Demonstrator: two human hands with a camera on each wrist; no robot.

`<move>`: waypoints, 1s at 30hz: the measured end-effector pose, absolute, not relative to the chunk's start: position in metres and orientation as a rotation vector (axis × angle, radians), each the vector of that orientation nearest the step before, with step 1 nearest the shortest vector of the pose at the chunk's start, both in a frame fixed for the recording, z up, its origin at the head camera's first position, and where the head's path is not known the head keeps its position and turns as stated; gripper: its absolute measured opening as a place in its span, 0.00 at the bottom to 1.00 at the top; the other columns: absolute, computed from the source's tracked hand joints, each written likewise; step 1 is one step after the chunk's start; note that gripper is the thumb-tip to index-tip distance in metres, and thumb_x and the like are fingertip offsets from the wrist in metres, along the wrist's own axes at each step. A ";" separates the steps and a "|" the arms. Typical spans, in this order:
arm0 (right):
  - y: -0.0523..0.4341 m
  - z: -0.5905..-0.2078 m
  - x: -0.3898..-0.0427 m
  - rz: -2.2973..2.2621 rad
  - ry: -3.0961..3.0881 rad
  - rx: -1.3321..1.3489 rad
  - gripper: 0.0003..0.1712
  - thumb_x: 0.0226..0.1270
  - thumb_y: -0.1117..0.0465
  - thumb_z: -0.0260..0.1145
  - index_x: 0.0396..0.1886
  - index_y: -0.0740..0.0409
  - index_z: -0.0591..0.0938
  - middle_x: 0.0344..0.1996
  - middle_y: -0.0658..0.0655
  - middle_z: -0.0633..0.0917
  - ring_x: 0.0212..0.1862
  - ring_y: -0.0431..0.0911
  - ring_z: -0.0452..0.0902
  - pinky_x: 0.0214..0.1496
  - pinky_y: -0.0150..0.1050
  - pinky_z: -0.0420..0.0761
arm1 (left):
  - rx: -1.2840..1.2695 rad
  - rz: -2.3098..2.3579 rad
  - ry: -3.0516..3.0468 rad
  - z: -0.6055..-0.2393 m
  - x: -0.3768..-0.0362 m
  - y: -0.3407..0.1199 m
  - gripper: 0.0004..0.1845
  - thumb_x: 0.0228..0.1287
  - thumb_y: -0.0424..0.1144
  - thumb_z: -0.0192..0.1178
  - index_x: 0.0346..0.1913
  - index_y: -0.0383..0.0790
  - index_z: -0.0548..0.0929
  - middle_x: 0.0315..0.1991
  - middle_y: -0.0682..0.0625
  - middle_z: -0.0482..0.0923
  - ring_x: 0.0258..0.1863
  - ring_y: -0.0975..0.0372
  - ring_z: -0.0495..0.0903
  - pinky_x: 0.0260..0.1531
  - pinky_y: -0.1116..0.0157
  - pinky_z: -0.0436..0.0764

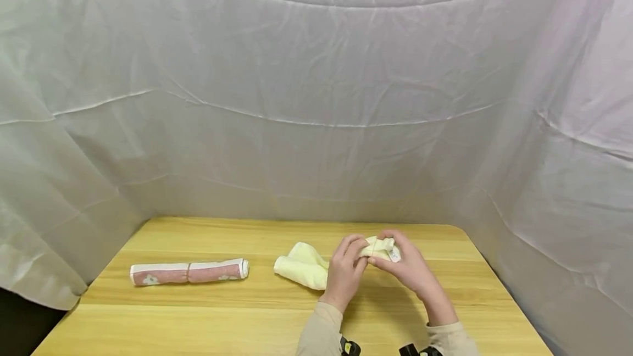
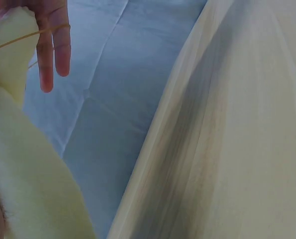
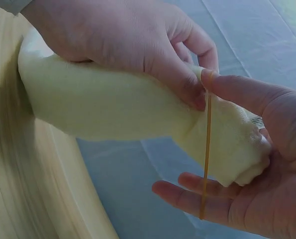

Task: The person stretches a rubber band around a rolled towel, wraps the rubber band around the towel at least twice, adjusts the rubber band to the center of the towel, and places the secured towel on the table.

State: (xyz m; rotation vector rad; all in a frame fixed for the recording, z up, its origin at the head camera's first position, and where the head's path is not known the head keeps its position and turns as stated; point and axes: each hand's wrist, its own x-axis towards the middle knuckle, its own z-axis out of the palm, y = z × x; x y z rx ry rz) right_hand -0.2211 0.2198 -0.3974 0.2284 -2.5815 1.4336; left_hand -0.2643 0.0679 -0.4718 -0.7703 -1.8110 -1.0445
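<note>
A rolled pale-yellow towel (image 1: pixel 303 266) lies across the middle of the wooden table (image 1: pixel 198 317), its right end lifted. My left hand (image 1: pixel 357 250) grips the roll near that end from above. My right hand (image 1: pixel 392 247) cups the end, where a small label shows. In the right wrist view a thin yellow rubber band (image 3: pixel 206 149) is stretched between my right thumb (image 3: pixel 247 94) and fingers (image 3: pixel 197 199), around the tip of the towel (image 3: pixel 113 104). The left wrist view shows the towel (image 2: pixel 28 174) close up, with the band (image 2: pixel 23 37) over my right hand's fingers (image 2: pixel 53 45).
A rolled pink towel with white trim (image 1: pixel 189 272) lies on the left part of the table. White sheeting (image 1: pixel 316 98) hangs close behind and on both sides. The table's right edge (image 1: pixel 499 284) runs just past my right hand.
</note>
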 end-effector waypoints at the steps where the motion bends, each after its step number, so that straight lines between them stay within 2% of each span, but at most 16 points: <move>1: 0.219 -0.398 -0.221 1.454 -2.578 0.227 0.29 0.51 0.57 0.77 0.52 0.58 0.75 0.44 0.62 0.79 0.35 0.42 0.74 0.34 0.32 0.77 | -0.779 -1.061 -1.829 -0.472 -0.263 0.067 0.12 0.56 0.32 0.68 0.43 0.43 0.81 0.46 0.50 0.82 0.45 0.60 0.84 0.48 0.72 0.81; 7: 0.214 -0.402 -0.221 1.661 -2.561 0.229 0.29 0.54 0.61 0.76 0.53 0.61 0.73 0.41 0.65 0.78 0.34 0.43 0.76 0.34 0.38 0.84 | -0.768 -1.049 -1.866 -0.474 -0.262 0.063 0.16 0.54 0.40 0.69 0.46 0.44 0.81 0.44 0.52 0.86 0.44 0.62 0.86 0.47 0.68 0.83; 11: 0.211 -0.403 -0.221 1.745 -2.553 0.231 0.29 0.56 0.61 0.74 0.55 0.61 0.72 0.43 0.66 0.77 0.37 0.46 0.78 0.38 0.44 0.86 | -0.776 -1.006 -1.802 -0.477 -0.265 0.061 0.17 0.52 0.43 0.68 0.47 0.46 0.83 0.43 0.53 0.87 0.42 0.63 0.86 0.44 0.66 0.82; 18: 0.207 -0.408 -0.226 1.864 -2.520 0.166 0.33 0.58 0.62 0.73 0.60 0.61 0.68 0.47 0.65 0.77 0.40 0.46 0.79 0.39 0.46 0.87 | -0.666 -1.021 -1.779 -0.476 -0.268 0.061 0.11 0.56 0.33 0.68 0.43 0.45 0.85 0.38 0.53 0.87 0.39 0.63 0.86 0.43 0.63 0.83; 24: 0.207 -0.413 -0.228 1.924 -2.509 0.090 0.40 0.59 0.63 0.72 0.67 0.62 0.62 0.55 0.69 0.75 0.46 0.51 0.82 0.37 0.48 0.86 | -0.522 -1.139 -1.779 -0.473 -0.269 0.060 0.09 0.57 0.29 0.64 0.40 0.42 0.83 0.35 0.51 0.86 0.35 0.61 0.86 0.39 0.65 0.84; 27: 0.212 -0.415 -0.227 1.876 -2.589 0.136 0.35 0.61 0.61 0.70 0.63 0.64 0.65 0.53 0.69 0.78 0.41 0.51 0.83 0.31 0.46 0.85 | -0.489 -1.170 -1.755 -0.474 -0.272 0.058 0.09 0.57 0.28 0.64 0.40 0.40 0.82 0.34 0.49 0.85 0.33 0.60 0.85 0.37 0.65 0.84; 30: 0.220 -0.416 -0.227 1.856 -2.689 0.245 0.25 0.63 0.60 0.68 0.53 0.68 0.70 0.42 0.64 0.81 0.33 0.49 0.83 0.25 0.39 0.82 | -0.456 -1.203 -1.745 -0.475 -0.275 0.054 0.09 0.56 0.27 0.63 0.40 0.39 0.82 0.33 0.48 0.84 0.33 0.59 0.85 0.35 0.65 0.84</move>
